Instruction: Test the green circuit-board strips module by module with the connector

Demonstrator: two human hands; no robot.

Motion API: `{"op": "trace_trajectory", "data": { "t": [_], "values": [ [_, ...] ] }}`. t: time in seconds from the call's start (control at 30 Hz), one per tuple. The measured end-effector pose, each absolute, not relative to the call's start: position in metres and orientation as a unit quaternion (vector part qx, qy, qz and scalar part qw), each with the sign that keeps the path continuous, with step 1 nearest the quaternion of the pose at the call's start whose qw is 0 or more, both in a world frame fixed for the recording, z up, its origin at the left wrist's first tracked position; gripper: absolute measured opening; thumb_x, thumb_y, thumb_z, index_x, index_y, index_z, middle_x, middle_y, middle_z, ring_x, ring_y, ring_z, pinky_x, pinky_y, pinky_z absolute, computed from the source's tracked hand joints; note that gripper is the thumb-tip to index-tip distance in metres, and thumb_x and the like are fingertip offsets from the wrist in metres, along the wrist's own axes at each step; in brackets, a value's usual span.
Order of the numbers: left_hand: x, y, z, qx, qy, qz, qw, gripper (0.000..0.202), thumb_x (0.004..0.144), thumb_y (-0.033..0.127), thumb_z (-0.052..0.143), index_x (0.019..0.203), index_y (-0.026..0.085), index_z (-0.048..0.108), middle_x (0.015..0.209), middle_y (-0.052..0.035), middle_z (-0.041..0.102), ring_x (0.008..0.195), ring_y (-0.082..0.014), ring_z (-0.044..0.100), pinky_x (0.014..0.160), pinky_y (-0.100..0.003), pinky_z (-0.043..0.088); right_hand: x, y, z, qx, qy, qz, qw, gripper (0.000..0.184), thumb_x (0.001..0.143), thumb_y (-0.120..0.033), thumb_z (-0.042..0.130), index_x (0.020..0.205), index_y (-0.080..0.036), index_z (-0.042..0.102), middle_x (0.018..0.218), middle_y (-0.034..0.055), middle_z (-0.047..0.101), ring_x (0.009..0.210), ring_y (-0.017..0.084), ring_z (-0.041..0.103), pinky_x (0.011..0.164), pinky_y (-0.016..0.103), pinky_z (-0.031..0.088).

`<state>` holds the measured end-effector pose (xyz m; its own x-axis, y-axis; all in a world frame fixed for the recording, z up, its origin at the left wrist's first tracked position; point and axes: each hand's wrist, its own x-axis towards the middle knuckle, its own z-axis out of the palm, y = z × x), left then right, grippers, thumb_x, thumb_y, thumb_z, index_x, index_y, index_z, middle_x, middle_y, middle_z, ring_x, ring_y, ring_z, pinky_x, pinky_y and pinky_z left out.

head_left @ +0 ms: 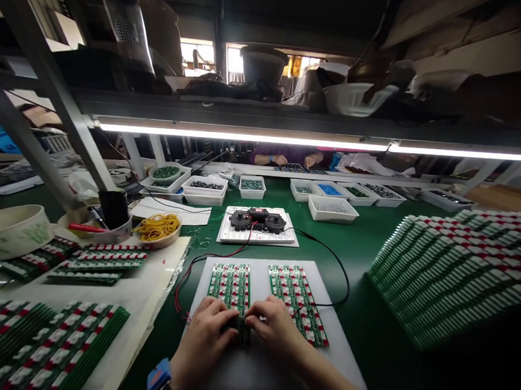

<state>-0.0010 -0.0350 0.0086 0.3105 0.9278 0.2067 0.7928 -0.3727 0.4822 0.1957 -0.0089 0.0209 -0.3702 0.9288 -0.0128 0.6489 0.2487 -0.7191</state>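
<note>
Two green circuit board panels with white and red parts lie side by side on a white board [258, 368]. My left hand [205, 339] rests at the lower end of the left panel [230, 282], thumb and fingers pinched together near a small dark piece. From the other side my right hand [276, 325] reaches the same spot, its fingertips closed too; what they hold is hidden. The right panel [300, 303] lies just beyond my right hand. Red and black wires [179, 290] run down toward my left hand, and a black wire [348, 277] crosses the right panel.
A black device [258, 220] sits on a white tray behind the panels. Stacked panels stand right [463, 272] and left [57, 347]. Rubber bands [159, 227] fill a bowl. Parts bins [332, 209] line the back, where a co-worker's hands [280, 160] show under the lamp [246, 136].
</note>
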Motion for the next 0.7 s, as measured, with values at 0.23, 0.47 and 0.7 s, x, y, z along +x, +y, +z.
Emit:
{"op": "trace_trajectory", "data": {
  "t": [0.23, 0.47, 0.7],
  "values": [
    [-0.004, -0.034, -0.007, 0.795, 0.515, 0.286, 0.149, 0.028, 0.083, 0.016, 0.066, 0.109, 0.024, 0.072, 0.088, -0.0037, 0.066, 0.09, -0.0222, 0.057, 0.081, -0.035, 0.052, 0.196, -0.008, 0.02, -0.527, -0.761, 0.316, 0.206, 0.009, 0.084, -0.017, 0.068, 0.083, -0.021, 0.076, 0.082, 0.0011, 0.071, 0.089, 0.018, 0.059, 0.087, 0.028, 0.037],
    [-0.006, -0.035, -0.014, 0.815, 0.471, 0.322, 0.101, 0.029, 0.083, 0.014, 0.064, 0.11, 0.023, 0.069, 0.088, -0.0031, 0.064, 0.09, -0.0214, 0.055, 0.08, -0.033, 0.051, 0.197, -0.011, 0.011, -0.525, -0.771, 0.291, 0.213, 0.009, 0.083, -0.016, 0.069, 0.086, -0.021, 0.075, 0.085, 0.0016, 0.07, 0.089, 0.018, 0.059, 0.086, 0.028, 0.037],
    [-0.002, -0.033, 0.0, 0.82, 0.497, 0.253, 0.129, 0.028, 0.078, 0.009, 0.065, 0.099, 0.026, 0.072, 0.085, -0.0004, 0.066, 0.09, -0.0205, 0.056, 0.08, -0.032, 0.049, 0.197, -0.009, 0.007, -0.52, -0.779, 0.297, 0.187, 0.008, 0.081, -0.017, 0.069, 0.084, -0.021, 0.074, 0.083, 0.0017, 0.069, 0.091, 0.019, 0.058, 0.084, 0.028, 0.037]
  ]
}}
